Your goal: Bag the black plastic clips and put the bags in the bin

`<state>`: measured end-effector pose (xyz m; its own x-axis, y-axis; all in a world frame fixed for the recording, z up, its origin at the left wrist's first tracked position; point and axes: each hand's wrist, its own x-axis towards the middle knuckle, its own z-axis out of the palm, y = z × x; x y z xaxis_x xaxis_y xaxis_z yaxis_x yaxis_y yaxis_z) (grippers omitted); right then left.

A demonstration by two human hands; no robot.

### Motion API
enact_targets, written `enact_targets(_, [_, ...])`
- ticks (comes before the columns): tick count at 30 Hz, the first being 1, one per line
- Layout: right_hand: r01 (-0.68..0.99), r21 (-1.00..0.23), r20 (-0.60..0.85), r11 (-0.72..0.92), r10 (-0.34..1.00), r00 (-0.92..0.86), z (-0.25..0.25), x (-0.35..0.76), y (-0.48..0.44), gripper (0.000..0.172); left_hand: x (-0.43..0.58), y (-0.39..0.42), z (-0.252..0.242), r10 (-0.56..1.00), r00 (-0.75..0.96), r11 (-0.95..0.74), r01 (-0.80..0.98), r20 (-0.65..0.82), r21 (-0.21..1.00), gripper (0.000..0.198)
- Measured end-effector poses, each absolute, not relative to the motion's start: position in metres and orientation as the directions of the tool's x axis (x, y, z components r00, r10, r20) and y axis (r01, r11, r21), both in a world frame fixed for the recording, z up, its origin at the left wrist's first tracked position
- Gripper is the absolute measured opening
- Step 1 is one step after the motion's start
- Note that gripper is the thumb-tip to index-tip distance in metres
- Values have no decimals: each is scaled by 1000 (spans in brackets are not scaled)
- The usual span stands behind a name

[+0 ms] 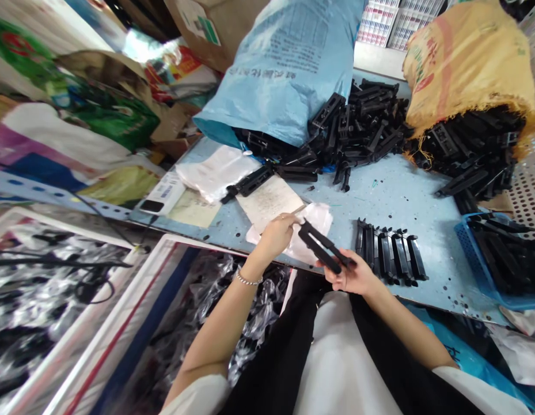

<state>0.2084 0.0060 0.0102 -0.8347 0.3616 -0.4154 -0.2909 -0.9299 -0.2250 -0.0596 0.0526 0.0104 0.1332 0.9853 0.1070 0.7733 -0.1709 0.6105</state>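
My right hand (pixel 351 274) is closed around a black plastic part (pixel 321 248) with two long bars, tilted over the table's front edge. To its left, my left hand (pixel 276 235) has its fingers pinched together above thin whitish plastic film (pixel 321 218); whether they grip the film is not clear. Below that hand lies a stained sheet of cardboard (pixel 267 202). Several slim black parts (pixel 390 253) stand side by side in a row right of my right hand. A loose heap of black parts (pixel 366 121) spreads across the back of the table.
Black parts spill from a blue sack (pixel 288 63) and a yellow sack (pixel 474 63) onto the blue table (pixel 371 196). A blue basket (pixel 470 253) of black parts stands at right. White plastic bags (pixel 217 170) lie at left. Below the front edge, a bin (pixel 163 245) holds film-wrapped items.
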Motion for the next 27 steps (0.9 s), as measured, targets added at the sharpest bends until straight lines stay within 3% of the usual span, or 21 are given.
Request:
enact_targets(4, [-276,-3,-447,-961,248,-859,-1,193,6,55,-56,41,8,968,152,-242,770,199,591,50])
enact_targets(8, [-348,15,-441,-937,306,-844,-3,181,21,49,-33,10,24,897,265,-436,660,353,612,54])
enact_targets(10, [-419,-95,-474,-903,411,-778,-4,179,26,41,-18,-6,30,851,348,-524,580,392,624,58])
enact_targets(12, [-425,-347,-530,-836,549,-646,-3,178,27,38,-7,-18,31,824,392,-566,537,409,626,64])
enact_targets(14, [-306,-649,-537,-696,705,-463,0,175,22,36,-1,-23,27,814,398,-581,540,424,609,69])
enact_targets(16, [-130,-848,-449,-513,828,-336,8,173,12,33,3,-24,22,800,427,-599,546,421,585,74])
enact_targets(18, [33,-945,-313,-325,872,-376,20,171,1,40,4,-26,23,775,473,-631,544,420,552,74])
enact_targets(20, [150,-977,-208,-149,809,-550,36,172,-7,52,0,-34,33,771,475,-637,559,425,531,66])
enact_targets(22, [179,-982,-170,-54,654,-737,52,179,-9,58,-17,-51,50,832,398,-555,615,387,560,53])
enact_targets(24, [189,-982,-160,0,531,-832,66,194,-5,53,-50,-75,67,937,240,-347,698,252,627,41])
enact_targets(25, [225,-973,-169,45,523,-836,73,204,-2,47,-72,-90,71,977,138,-210,733,160,647,37])
enact_targets(27, [420,-895,-238,151,635,-735,82,227,7,34,-124,-121,63,997,-55,74,793,-49,604,32])
